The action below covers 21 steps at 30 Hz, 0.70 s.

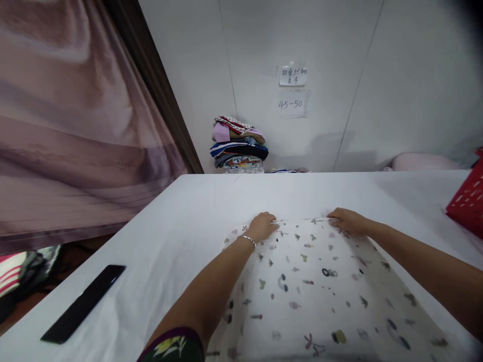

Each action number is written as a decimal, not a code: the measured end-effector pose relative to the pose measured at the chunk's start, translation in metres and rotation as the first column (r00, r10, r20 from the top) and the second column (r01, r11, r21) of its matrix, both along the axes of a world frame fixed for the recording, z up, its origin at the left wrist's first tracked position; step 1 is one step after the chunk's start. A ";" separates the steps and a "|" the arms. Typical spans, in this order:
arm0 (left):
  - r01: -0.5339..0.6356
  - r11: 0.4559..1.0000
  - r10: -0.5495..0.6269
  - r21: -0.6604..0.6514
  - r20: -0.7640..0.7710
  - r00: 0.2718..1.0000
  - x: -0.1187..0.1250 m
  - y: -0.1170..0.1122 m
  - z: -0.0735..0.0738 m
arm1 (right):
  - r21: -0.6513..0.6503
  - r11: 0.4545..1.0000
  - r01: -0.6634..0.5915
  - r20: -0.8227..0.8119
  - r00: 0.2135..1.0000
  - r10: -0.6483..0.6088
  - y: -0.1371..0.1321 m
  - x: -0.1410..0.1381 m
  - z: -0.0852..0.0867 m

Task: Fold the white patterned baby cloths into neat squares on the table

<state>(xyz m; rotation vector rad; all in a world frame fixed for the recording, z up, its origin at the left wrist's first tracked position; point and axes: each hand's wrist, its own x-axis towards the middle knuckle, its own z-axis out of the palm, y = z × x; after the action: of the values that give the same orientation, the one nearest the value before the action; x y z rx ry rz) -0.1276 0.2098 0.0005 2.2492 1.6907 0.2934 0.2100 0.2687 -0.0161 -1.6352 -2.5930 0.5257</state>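
A white cloth with small printed patterns (320,291) lies spread on the white table (181,226) in front of me. My left hand (263,225), with a thin bracelet on the wrist, rests on the cloth's far left part, its fingers curled at the far edge. My right hand (347,220) lies on the far right part of the same edge, fingers bent down onto the fabric. Both hands seem to pinch the cloth's far edge.
A black phone (83,303) lies on the table's left side. A red perforated basket (468,201) stands at the right edge. A stack of folded clothes (238,146) sits behind the table against the white wall. A mauve curtain (75,125) hangs left.
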 end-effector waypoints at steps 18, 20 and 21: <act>-0.048 0.956 0.008 -0.290 -0.138 0.990 -0.056 0.006 0.021 | -0.208 0.977 0.044 0.151 0.988 -0.013 0.009 -0.027 0.025; -0.046 0.955 0.014 -0.295 -0.109 0.994 -0.059 0.003 0.022 | -0.222 0.975 0.029 0.131 0.991 0.000 0.006 -0.025 0.032; -0.047 0.951 0.018 -0.304 -0.094 0.995 -0.060 0.002 0.023 | -0.229 0.973 0.021 0.123 0.992 0.007 0.004 -0.024 0.036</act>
<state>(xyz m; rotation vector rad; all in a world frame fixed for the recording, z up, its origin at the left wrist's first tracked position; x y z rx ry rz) -0.1878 0.2119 0.0234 2.0337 1.6863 -0.0636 0.1856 0.2725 0.0197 -1.7962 -2.6996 0.7756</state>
